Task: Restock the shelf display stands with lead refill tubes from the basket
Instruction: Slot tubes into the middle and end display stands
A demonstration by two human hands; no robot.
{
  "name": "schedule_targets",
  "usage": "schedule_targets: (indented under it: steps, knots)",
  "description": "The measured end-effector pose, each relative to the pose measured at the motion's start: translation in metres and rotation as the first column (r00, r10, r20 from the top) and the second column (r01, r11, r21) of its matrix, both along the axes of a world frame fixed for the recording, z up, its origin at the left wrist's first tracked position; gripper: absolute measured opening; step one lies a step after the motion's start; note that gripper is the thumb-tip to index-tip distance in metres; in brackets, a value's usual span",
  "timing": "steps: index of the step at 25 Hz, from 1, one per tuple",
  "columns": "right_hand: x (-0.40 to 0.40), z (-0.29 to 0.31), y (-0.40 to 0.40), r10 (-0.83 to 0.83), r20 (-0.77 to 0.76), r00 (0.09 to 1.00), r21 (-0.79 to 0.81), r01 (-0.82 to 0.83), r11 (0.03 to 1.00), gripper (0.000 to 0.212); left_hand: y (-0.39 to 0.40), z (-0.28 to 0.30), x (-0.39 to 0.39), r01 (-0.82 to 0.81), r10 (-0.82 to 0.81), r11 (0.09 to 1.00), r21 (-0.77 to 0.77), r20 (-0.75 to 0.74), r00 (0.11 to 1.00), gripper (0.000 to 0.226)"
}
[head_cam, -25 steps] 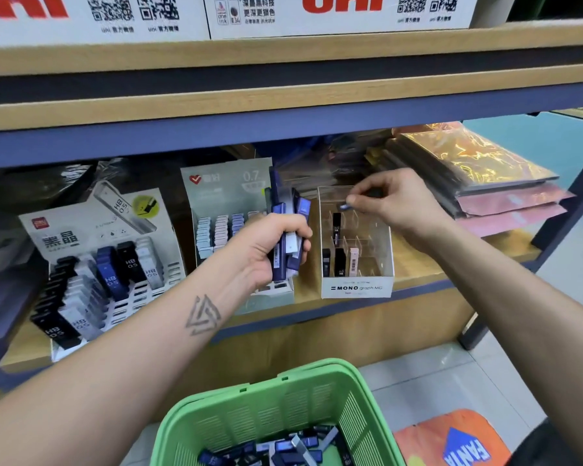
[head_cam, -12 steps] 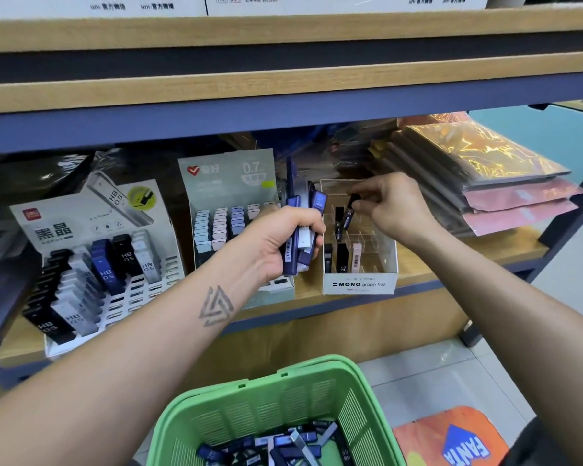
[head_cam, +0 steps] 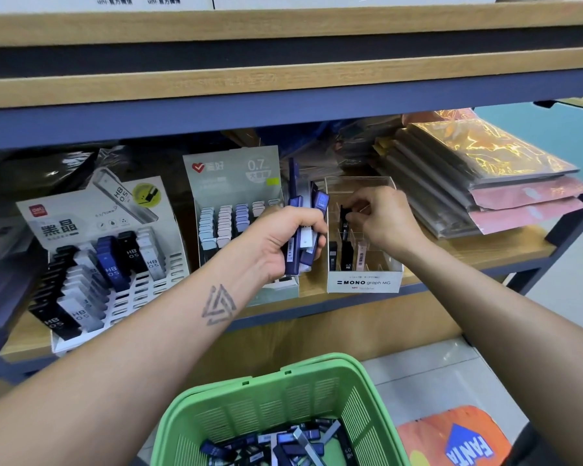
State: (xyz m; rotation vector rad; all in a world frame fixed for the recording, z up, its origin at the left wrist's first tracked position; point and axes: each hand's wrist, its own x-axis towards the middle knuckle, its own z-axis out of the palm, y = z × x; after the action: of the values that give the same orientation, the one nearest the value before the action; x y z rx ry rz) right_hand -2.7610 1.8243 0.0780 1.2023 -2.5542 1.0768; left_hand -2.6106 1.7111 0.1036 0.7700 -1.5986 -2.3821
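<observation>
— Hands first: what are they doing?

— Right hand [head_cam: 386, 218], right of centre in the frame, has its fingertips pinched on a black lead tube [head_cam: 344, 220] that stands in a rear slot of the clear MONO stand [head_cam: 365, 282]. Left hand [head_cam: 283, 240], at centre, is curled round a bundle of tubes [head_cam: 300, 237], mostly dark blue with a white one among them, held upright just beside the MONO stand's left wall.

— And the stand's front row?

— Two black tubes and a pale pink one stand upright in the front slots; other slots look bare.

— Where is the rest of the stock?

— Green basket [head_cam: 283, 398] at the bottom centre, with blue, black and grey tubes lying loose on its floor. To the left on the same shelf [head_cam: 485, 253], the 0.7 stand [head_cam: 236, 183] holds rows of pale tubes, and the HB 0.5 stand [head_cam: 81, 210] at centre left carries black, white and blue ones.

— Anything at right?

— Stacked plastic-wrapped packs [head_cam: 505, 183], gold on top and pink beneath.
</observation>
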Motion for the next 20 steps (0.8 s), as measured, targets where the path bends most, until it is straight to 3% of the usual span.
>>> schedule_targets:
  steps: [8,9,10,11,12,13,14,20]
  knots:
    - [0.005,0.000,-0.001,-0.070,-0.064,0.995,-0.034,0.068,0.997,0.014,-0.002,-0.003,0.001,0.056,-0.056,0.998,0.017,0.005,0.998,0.018]
    - [0.009,0.005,-0.001,-0.056,-0.018,0.998,-0.083,0.055,0.995,0.013,-0.003,-0.004,0.001,0.076,-0.076,0.997,0.025,0.005,0.997,0.019]
    - [0.012,0.011,-0.001,0.006,0.122,0.993,-0.168,0.015,0.986,0.014,-0.004,-0.005,0.002,0.099,-0.100,0.995,0.031,0.007,0.995,0.019]
    - [0.017,0.017,-0.001,0.131,0.327,0.936,-0.272,-0.039,0.961,0.016,-0.004,-0.005,0.002,0.123,-0.123,0.992,0.032,0.012,0.992,0.019]
    - [0.023,0.024,0.000,0.274,0.511,0.815,-0.367,-0.082,0.927,0.017,-0.004,-0.006,0.003,0.147,-0.147,0.989,0.033,0.020,0.989,0.020]
    - [0.026,0.028,0.002,0.382,0.626,0.679,-0.433,-0.104,0.895,0.018,-0.004,-0.006,0.003,0.170,-0.171,0.985,0.035,0.028,0.985,0.020]
    - [0.028,0.029,0.003,0.431,0.674,0.600,-0.454,-0.125,0.882,0.018,-0.003,-0.006,0.004,0.188,-0.189,0.982,0.036,0.035,0.981,0.020]
    - [0.028,0.028,0.003,0.483,0.701,0.525,-0.488,-0.141,0.862,0.019,-0.003,-0.006,0.008,0.230,-0.231,0.973,0.030,0.050,0.972,0.022]
